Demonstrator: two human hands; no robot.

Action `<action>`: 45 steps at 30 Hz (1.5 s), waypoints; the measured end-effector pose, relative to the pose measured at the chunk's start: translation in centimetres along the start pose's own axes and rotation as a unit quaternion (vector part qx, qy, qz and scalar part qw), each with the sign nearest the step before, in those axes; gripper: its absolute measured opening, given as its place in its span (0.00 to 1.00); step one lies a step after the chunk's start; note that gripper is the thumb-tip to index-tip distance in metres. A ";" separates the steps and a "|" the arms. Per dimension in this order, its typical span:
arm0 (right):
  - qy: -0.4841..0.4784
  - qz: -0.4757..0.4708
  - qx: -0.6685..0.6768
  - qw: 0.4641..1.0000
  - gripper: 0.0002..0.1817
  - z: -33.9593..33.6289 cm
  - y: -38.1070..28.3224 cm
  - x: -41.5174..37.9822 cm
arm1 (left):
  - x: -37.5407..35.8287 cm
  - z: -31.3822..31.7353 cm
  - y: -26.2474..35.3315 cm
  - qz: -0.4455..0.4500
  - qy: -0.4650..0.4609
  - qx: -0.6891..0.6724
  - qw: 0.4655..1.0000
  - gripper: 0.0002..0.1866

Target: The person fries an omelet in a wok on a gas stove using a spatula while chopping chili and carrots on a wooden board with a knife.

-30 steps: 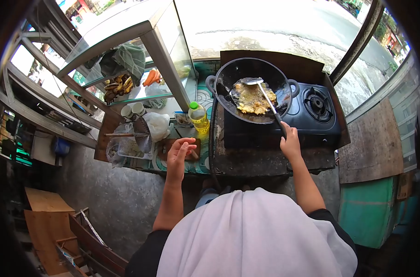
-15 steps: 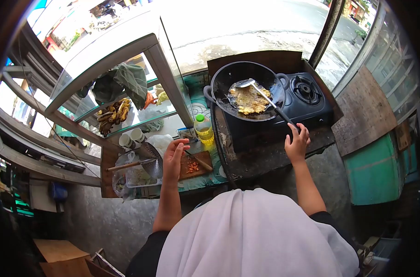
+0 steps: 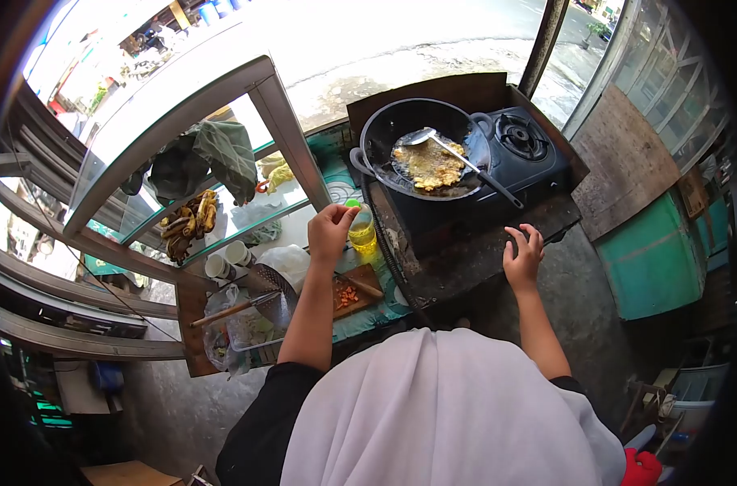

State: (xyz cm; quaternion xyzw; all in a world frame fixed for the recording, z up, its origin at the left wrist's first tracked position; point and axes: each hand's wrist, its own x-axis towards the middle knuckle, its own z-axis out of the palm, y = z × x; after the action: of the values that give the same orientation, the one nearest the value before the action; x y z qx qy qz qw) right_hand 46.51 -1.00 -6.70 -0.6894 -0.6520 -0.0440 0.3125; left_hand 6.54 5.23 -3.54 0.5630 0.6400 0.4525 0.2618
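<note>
At a street-side stall counter (image 3: pixel 465 263) in mid-frame, the left hand (image 3: pixel 331 230) pinches the oil bottle (image 3: pixel 360 228) cap while the right hand (image 3: pixel 522 253) hovers open, empty.

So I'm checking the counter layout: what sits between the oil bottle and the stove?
In the head view, only a black hose runs between oil bottle and stove.

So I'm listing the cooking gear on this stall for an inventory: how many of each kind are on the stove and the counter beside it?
Black round wok with yellow fried food: 1
Metal spatula with black handle: 1
Black gas burner, bare: 1
Clear oil bottle with green cap, under the left hand: 1
Wooden chopping board: 1
Metal wire strainer with wooden handle: 1
White cups: 2
Total: 8
</note>
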 end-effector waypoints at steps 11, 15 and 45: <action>-0.014 -0.026 0.031 0.999 0.16 0.9 2.1 -0.3 | -3.5 -4.1 0.3 -0.019 0.068 0.047 0.996 0.13; -0.025 -0.059 0.051 0.997 0.16 1.8 1.4 1.1 | -4.7 -7.3 -0.4 -0.047 0.112 -0.009 0.993 0.10; -0.398 -0.213 0.247 0.857 0.22 17.8 -17.6 -10.6 | -17.1 -0.3 -17.2 -0.143 -0.014 0.146 0.979 0.15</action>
State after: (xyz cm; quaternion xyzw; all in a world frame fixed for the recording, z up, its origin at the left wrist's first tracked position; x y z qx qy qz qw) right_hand 22.48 -2.36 -19.41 -0.3924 -0.8411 0.3316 0.1690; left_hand 1.91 -10.53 -21.44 0.5046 0.7689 0.3043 0.2480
